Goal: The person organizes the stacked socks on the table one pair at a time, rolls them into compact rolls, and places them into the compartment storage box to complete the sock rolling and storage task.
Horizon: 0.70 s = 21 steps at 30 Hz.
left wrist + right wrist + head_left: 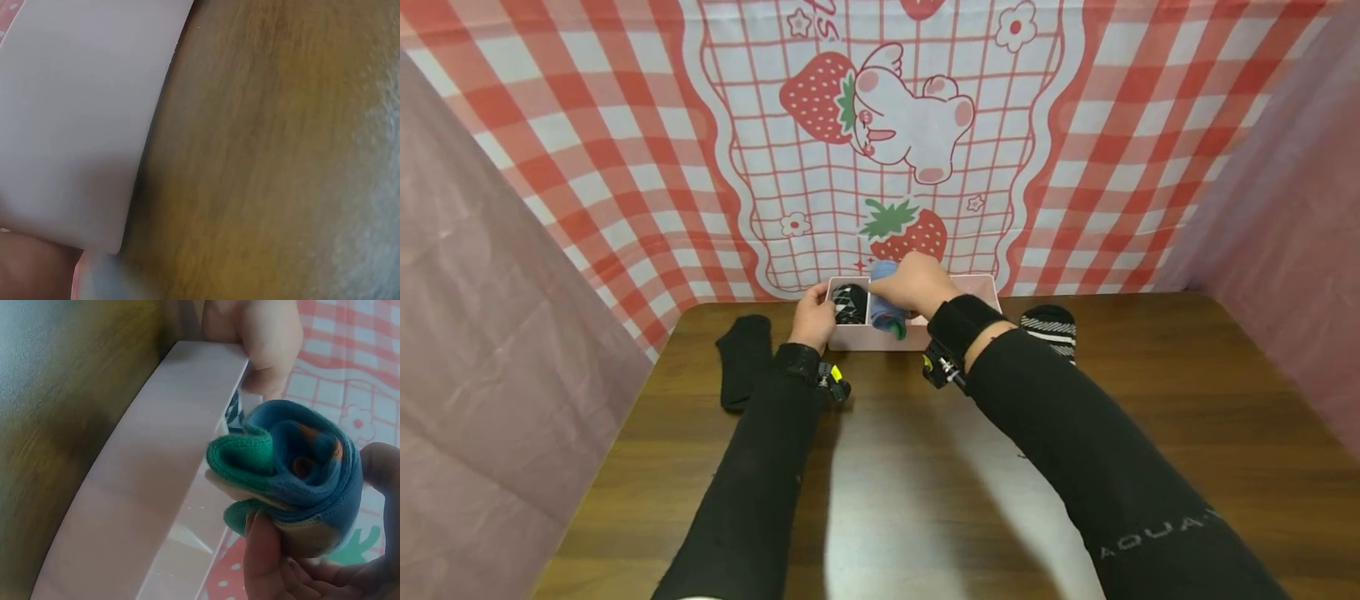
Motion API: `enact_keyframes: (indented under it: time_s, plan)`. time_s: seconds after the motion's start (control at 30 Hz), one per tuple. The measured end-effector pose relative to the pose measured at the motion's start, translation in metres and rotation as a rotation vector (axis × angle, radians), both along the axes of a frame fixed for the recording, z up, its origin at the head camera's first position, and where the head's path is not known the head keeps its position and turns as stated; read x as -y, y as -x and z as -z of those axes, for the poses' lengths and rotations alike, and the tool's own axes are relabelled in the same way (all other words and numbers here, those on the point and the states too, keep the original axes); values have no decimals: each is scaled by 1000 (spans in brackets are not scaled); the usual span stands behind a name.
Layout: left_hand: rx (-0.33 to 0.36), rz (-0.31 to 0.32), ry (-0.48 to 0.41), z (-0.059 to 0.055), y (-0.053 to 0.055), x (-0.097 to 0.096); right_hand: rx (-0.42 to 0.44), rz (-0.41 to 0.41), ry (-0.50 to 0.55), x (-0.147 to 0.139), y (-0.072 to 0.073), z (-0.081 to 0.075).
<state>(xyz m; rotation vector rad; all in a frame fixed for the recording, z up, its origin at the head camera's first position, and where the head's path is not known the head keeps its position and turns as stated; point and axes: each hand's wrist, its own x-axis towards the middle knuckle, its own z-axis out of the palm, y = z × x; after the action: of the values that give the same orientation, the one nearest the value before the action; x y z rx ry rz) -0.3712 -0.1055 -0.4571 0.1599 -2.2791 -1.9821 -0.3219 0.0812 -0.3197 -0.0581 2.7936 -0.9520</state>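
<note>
My right hand (pixel 917 285) pinches a rolled blue sock (pixel 312 469) with green and orange parts between thumb and fingers. In the head view this roll is over the pale pink divided box (pixel 857 339), just right of a divider. My left hand (pixel 812 318) grips the box's left end. A rolled black sock (pixel 850 305) with a diamond pattern lies in the leftmost compartment. The left wrist view shows mostly the box's side wall (pixel 81 112), with a bit of my left hand at the lower corner. My right hand hides part of the box's interior.
On the wooden table (pixel 887 467), a flat black sock (pixel 745 358) lies left of the box. A black-and-white striped sock (pixel 1051 327) lies to its right, partly behind my right sleeve. A checked strawberry cloth (pixel 895 150) hangs right behind the box.
</note>
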Motion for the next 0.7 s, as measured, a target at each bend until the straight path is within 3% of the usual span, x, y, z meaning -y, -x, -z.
enact_keyframes:
  time_s: [0.33, 0.7]
  plan:
    - [-12, -3, 35, -8, -3, -5, -147, 150, -15, -3, 15, 13]
    - [-2, -11, 59, -4, -2, -2, -194, 177, -150, 21, 28, 44]
